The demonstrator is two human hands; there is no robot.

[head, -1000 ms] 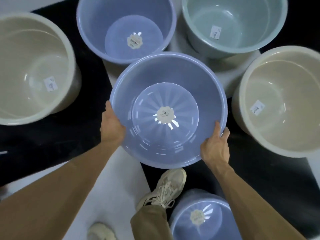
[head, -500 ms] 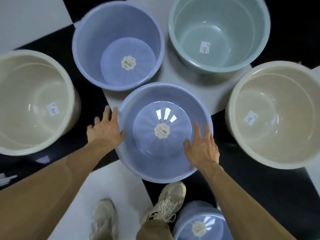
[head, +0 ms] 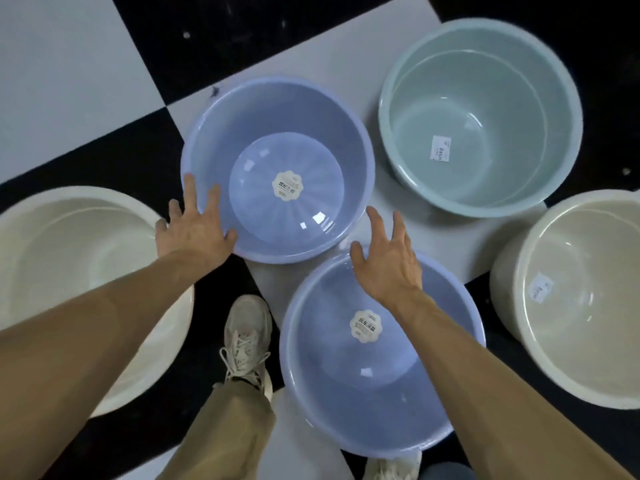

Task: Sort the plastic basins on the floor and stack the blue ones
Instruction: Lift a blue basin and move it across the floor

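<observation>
Head view: left hand (head: 194, 233) fingers spread on far blue basin (head: 277, 140) rim; right hand (head: 388, 265) open above near blue basin (head: 346, 410).

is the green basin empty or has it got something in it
Empty of loose things: the green basin sits upright, its bare bottom showing only a white label. A ring along the wall may be a nested basin; cannot tell.
</observation>
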